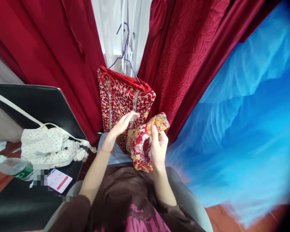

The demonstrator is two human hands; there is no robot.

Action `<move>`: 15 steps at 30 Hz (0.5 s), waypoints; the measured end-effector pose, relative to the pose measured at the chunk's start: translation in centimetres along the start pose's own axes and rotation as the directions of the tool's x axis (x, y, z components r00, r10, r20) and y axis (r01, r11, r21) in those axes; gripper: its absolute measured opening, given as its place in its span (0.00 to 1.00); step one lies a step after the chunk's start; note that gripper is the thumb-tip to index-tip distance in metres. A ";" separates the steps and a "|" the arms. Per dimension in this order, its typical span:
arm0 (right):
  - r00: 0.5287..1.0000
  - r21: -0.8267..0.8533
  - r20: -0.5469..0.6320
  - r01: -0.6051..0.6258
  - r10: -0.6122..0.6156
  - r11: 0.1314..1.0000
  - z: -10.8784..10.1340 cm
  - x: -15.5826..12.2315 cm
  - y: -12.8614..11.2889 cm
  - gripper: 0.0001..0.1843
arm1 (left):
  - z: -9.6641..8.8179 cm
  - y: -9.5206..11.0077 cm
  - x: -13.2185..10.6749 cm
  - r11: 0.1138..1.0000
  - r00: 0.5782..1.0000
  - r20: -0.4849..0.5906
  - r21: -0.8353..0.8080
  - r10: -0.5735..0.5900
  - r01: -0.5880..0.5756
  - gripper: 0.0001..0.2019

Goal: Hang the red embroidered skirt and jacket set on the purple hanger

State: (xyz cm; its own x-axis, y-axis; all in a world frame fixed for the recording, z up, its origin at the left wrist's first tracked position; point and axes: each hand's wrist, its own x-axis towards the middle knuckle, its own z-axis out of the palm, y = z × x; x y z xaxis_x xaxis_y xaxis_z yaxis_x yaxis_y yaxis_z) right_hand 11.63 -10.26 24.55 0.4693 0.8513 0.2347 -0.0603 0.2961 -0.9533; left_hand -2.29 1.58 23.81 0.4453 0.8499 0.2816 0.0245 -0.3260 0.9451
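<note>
In front of me a red skirt-like garment (120, 96) with gold and silver embroidery hangs from a purple wire hanger (124, 48). My left hand (123, 124) is held flat before its lower part, fingers stretched out; whether it touches the fabric I cannot tell. My right hand (159, 146) pinches the edge of a red-and-gold embroidered cloth (141, 158) between thumb and fingers. That cloth is bent round into a tube shape, with a dark opening facing me. Where it meets the hanging garment is partly hidden.
Red curtains (183, 58) flank the hanger, and sheer blue fabric (244, 129) spreads at the right. On a black chair (38, 100) to the left lie a dotted cloth bag (43, 145), a clear plastic bottle (13, 167) and a phone (60, 181).
</note>
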 end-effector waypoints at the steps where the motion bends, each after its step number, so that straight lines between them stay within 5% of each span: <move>1: 0.999 -0.003 0.032 -0.016 0.016 1.000 0.6 0.4 0.4 0.22 | -0.1 1.0 -2.4 0.999 0.999 0.022 0.022 0.045 -0.046 0.26; 3: 0.989 -0.010 0.143 -0.043 0.044 0.999 1.8 0.5 1.2 0.21 | -0.1 2.6 -6.6 0.981 0.995 0.049 0.169 0.083 -0.090 0.28; 5: 0.950 0.012 0.309 -0.049 0.043 0.999 2.8 0.1 1.7 0.17 | 0.0 3.2 -9.2 0.919 0.990 -0.036 0.378 0.137 -0.113 0.37; 8: 0.851 0.063 0.524 -0.016 -0.019 0.998 3.5 -0.6 1.7 0.17 | -0.4 2.2 -9.8 0.833 0.966 -0.193 0.552 0.172 -0.038 0.25; 11: 0.771 0.009 0.634 0.061 -0.052 0.998 2.7 -0.2 0.9 0.18 | -1.7 0.5 -9.0 0.827 0.952 -0.281 0.559 0.118 0.063 0.13; 15: 0.840 -0.232 0.530 0.273 -0.114 0.934 0.5 2.2 1.4 0.18 | -2.9 -0.5 -9.0 0.877 0.946 -0.304 0.477 0.111 0.050 0.13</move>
State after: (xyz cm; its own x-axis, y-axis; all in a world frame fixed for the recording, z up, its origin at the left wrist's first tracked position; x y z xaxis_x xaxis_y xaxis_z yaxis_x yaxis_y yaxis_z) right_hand 12.16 -7.81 23.80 -0.0660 0.9111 0.4068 0.2758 0.4085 -0.8701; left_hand -8.93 -4.65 21.30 0.1524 0.8939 0.4216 0.4709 -0.4407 0.7642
